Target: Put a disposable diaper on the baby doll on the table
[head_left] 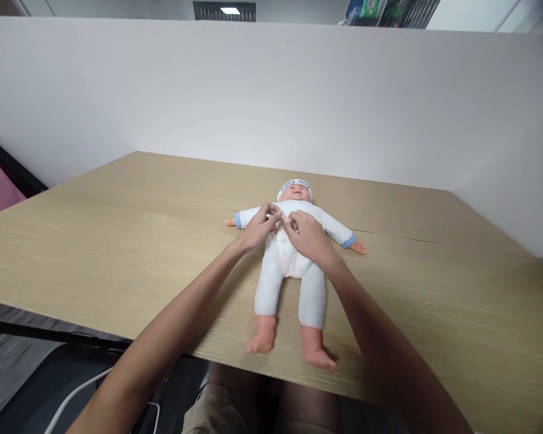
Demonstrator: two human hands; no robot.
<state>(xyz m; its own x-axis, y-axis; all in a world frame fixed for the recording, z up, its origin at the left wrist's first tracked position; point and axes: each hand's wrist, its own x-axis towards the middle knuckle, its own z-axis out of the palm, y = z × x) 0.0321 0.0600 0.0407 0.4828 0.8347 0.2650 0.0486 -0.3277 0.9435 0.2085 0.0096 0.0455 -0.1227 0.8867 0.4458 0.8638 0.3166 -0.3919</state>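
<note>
Supine doll (292, 256), wht w/ blu cuffs (349, 242)

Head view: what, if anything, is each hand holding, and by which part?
The left hand and right hand apparently pinch the diaper by its upper edge; the exact grip is hidden.

Headband (295, 182) on doll (298, 207): "Happy", 2nd word unclear.

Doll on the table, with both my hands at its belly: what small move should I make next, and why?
I'd probably smooth the upper edge of the diaper flat across the belly. It covers the hips of the doll, whose legs lie apart, and your left hand and right hand nearly meet near that edge. What they pinch, if anything, I can't tell.
</note>
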